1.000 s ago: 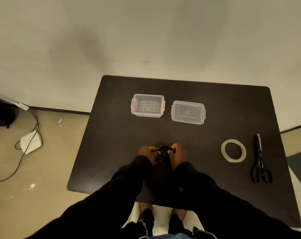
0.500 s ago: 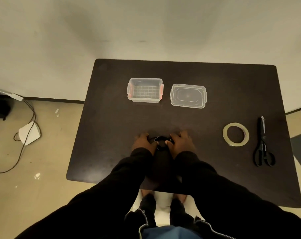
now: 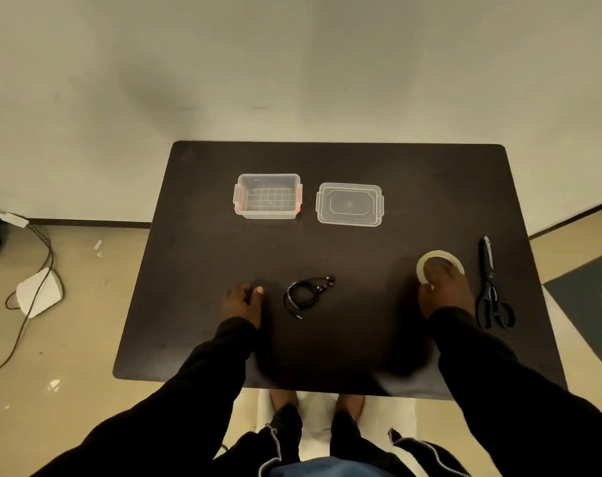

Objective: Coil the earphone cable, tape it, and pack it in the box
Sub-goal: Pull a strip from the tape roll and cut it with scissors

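A dark table (image 3: 361, 339) stands against a pale wall, with beige floor on either side. On it the earphone cable (image 3: 304, 295) lies wound into a small loose ring near the front middle, its earbuds poking out at the upper right and the plug end trailing toward the person; nobody is touching it. So the coiling looks done, while taping and packing are still to come. The right hand (image 3: 444, 287) is on the tape roll (image 3: 439, 266), fingers laid over the ring and thumb at its near rim, though I cannot tell whether it is truly gripped. The left hand (image 3: 242, 301) rests loosely curled and empty, just left of the coil. The scissors (image 3: 491, 287) lie untouched beside the tape. Farther back the clear box (image 3: 268, 196) sits open and empty, with its lid (image 3: 349, 204) next to it.
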